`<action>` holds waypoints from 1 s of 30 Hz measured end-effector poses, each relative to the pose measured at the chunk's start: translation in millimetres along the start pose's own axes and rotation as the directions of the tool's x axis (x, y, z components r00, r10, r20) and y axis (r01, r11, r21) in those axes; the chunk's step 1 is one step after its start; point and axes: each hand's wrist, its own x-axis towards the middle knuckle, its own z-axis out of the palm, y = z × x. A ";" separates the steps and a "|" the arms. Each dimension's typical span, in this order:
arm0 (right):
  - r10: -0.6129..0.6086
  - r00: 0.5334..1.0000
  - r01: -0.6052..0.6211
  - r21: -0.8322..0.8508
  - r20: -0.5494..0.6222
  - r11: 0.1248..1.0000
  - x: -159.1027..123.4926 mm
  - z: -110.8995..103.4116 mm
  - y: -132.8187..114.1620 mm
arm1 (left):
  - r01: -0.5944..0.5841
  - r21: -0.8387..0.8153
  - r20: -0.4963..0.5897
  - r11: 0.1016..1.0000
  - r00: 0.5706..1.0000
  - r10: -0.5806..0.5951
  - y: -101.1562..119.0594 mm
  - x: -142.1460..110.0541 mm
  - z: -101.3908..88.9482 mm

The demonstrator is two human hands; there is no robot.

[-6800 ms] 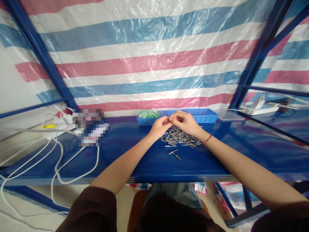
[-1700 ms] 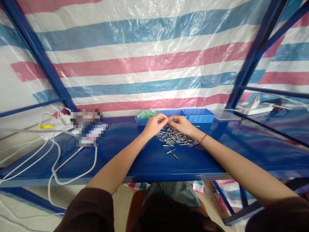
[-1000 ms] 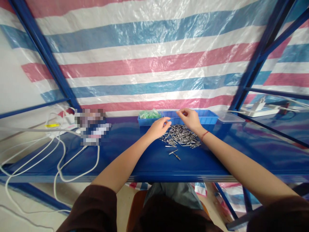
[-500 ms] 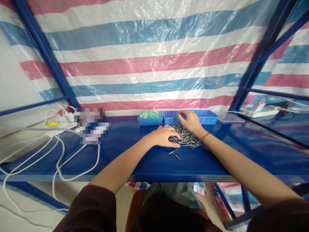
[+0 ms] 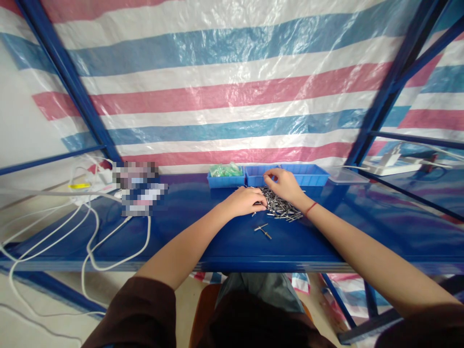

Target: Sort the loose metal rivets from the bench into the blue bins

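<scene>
A pile of small metal pins (image 5: 282, 209) lies on the blue bench top (image 5: 224, 241). My left hand (image 5: 243, 201) rests knuckles up on the pile's left side, its fingers curled down into the pins. My right hand (image 5: 285, 183) hovers over the far side of the pile, just in front of the blue bins. Its fingers are bent in a pinch, and what they hold is too small to see. A red cord circles my right wrist. Two loose pins (image 5: 263, 230) lie apart, nearer to me.
Three blue bins stand along the back: one with green pieces (image 5: 224, 176), a middle one (image 5: 254, 180) and a right one (image 5: 310, 175). A clear tray (image 5: 347, 175) sits to their right. White cables (image 5: 108, 241) loop at the left. A striped tarp hangs behind.
My hands were pinched together above the pile. The right hand then reached to the middle bin and came back a little. The left hand dropped onto the pile and curled its fingers.
</scene>
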 end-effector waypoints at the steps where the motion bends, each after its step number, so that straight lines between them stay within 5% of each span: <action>1: 0.002 1.000 -0.002 0.001 0.006 1.000 -0.3 0.0 -1.0 | -0.002 0.005 0.001 1.000 1.000 0.002 -0.2 0.4 0.4; 15: 0.007 0.999 -0.007 0.011 0.044 1.000 -1.8 0.5 -4.1 | 0.048 0.173 0.012 0.984 0.999 -0.051 3.5 1.7 2.6; 30: -0.006 0.998 0.004 0.024 0.070 1.000 -2.5 -0.6 -5.0 | 0.083 -0.061 0.058 0.995 0.995 -0.079 -6.3 -0.4 -0.1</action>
